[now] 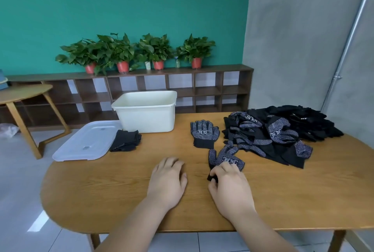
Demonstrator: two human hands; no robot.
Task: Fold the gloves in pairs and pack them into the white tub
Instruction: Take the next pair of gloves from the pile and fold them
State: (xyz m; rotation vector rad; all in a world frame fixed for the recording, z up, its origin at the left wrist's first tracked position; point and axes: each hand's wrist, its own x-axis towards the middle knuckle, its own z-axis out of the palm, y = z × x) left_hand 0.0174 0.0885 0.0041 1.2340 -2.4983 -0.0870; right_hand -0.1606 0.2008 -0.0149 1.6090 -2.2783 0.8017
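Oval wooden surface (121, 193), contents left to right:

- Clear white plastic lid (81, 144) lies flat at the far-left edge, partly overhanging it.
- Folded bundle of black gloves (125, 141) sits just beside the lid's right edge and in front of the tub's left corner, outside the tub.
- White rectangular plastic tub (145, 116) stands upright at the back of the surface. Its inside is not visible from this angle.
- Left hand (168, 178) lies palm down on bare wood near the front centre, fingers loosely extended, holding nothing. It is clear of every glove.
- Black knit glove with white grip dots (204, 133) lies flat, fingers pointing away and cuff toward the person. It is between the tub and the pile and no hand touches it.
- Second dotted black glove (225, 158) lies tilted, fingers toward the pile and cuff toward the person.
- Right hand (230, 187) is at that cuff, fingers and thumb curled and pinching the cuff edge. The glove body lies just beyond the knuckles.
- Loose heap of black dotted gloves (283, 132) covers the far-right part of the surface, well apart from both hands.
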